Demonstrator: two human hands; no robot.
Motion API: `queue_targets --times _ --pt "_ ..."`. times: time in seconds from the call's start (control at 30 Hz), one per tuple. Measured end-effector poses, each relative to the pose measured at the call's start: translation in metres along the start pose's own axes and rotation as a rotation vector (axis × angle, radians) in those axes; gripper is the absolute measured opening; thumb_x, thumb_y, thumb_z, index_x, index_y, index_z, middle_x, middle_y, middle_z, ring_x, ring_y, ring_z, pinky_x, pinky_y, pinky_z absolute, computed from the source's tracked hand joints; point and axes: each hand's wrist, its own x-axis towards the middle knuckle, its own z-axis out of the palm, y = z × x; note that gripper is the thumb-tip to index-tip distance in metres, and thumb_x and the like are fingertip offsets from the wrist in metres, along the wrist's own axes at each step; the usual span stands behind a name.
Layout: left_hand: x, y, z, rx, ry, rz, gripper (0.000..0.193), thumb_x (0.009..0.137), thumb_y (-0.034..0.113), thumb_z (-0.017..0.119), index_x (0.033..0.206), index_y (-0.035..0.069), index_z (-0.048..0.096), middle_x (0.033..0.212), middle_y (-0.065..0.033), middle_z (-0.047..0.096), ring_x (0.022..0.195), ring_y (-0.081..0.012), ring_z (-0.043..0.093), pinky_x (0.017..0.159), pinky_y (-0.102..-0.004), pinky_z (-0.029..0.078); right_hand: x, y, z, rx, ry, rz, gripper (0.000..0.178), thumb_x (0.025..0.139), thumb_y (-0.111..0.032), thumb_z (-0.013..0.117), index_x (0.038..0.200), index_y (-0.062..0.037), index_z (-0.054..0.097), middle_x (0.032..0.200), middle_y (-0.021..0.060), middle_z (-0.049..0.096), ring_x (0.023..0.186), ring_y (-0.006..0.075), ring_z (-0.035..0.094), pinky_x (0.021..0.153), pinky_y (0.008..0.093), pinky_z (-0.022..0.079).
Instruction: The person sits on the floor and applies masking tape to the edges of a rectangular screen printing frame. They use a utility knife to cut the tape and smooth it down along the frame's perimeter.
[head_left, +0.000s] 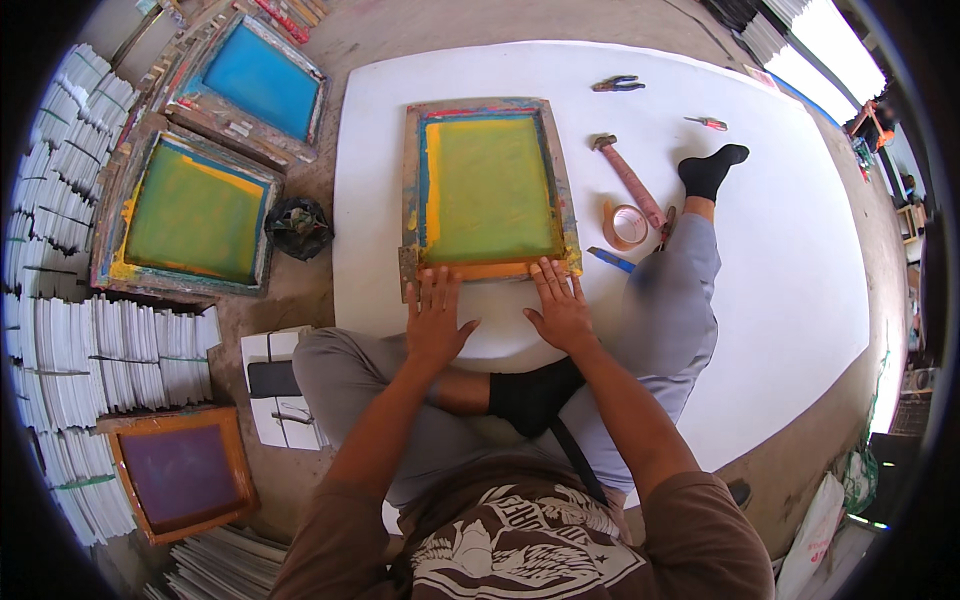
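Note:
A screen-printing frame (490,190) with green-yellow mesh and paint-stained wooden sides lies flat before me on a white sheet (780,300). Across its near side runs a shiny orange-brown strip, which looks like packing tape (495,270). My left hand (435,322) rests its outstretched fingers on the left part of that near side. Toward the near right corner, my right hand (563,308) lies with fingers extended on the same edge. Neither hand grips anything. Right of the frame are a tape roll (608,228), a blue utility knife (611,260) and a hammer (630,180) with a wrapped handle.
Farther off on the sheet lie pliers (618,84) and a screwdriver (707,123). More frames, one blue (262,80), one green (190,215) and one purple (185,475), stand left, beside paper stacks (120,345). A black plastic bag (298,228) sits near the sheet.

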Motion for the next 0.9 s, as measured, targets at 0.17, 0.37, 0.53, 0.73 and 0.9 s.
queue_targets --times 0.17,0.37,0.53,0.73,0.9 --pt "0.001 0.003 0.012 -0.001 0.011 -0.008 0.092 0.089 0.053 0.076 0.164 0.02 0.035 0.171 -0.0156 0.027 0.16 -0.039 0.02 0.128 -0.062 0.011 0.001 0.0 -0.001 0.023 -0.001 -0.034 0.087 0.099 -0.048 0.062 0.167 -0.0122 0.023 0.176 0.0085 0.018 0.162 0.0259 0.016 0.13 0.0517 0.017" --pt "0.003 0.01 0.003 0.013 0.038 0.022 0.088 0.087 0.049 0.078 0.162 0.023 0.04 0.168 -0.0164 0.033 0.156 -0.0426 0.029 0.127 -0.0624 0.015 0.0 -0.002 -0.002 0.023 0.015 -0.014 0.089 0.096 -0.043 0.068 0.167 -0.0134 0.023 0.176 0.0079 0.019 0.162 0.0261 0.018 0.13 0.052 0.018" --pt "0.002 0.004 0.007 0.065 0.043 0.02 0.085 0.089 0.055 0.074 0.161 0.021 0.043 0.167 -0.0148 0.038 0.157 -0.0393 0.027 0.127 -0.0622 0.014 0.0 -0.001 -0.003 0.036 0.018 -0.022 0.092 0.094 -0.04 0.071 0.168 -0.0146 0.022 0.176 0.0074 0.019 0.162 0.0263 0.019 0.13 0.0518 0.018" --pt "0.001 0.003 0.005 0.132 0.045 0.012 0.089 0.09 0.058 0.071 0.159 0.011 0.044 0.168 -0.0147 0.035 0.158 -0.0373 0.025 0.128 -0.0625 0.011 0.001 -0.001 -0.004 0.035 0.009 -0.024 0.093 0.093 -0.037 0.072 0.168 -0.0151 0.021 0.176 0.007 0.018 0.162 0.0263 0.019 0.13 0.051 0.018" --pt "0.012 -0.016 -0.013 0.003 0.214 -0.09 0.059 0.095 0.045 0.07 0.138 0.007 0.06 0.144 -0.0168 0.057 0.139 -0.0406 0.047 0.117 -0.0595 0.032 -0.003 0.006 -0.009 0.154 0.285 -0.067 0.068 0.094 -0.027 0.07 0.155 -0.0093 0.046 0.162 0.016 0.044 0.151 0.0343 0.04 0.123 0.0508 0.034"
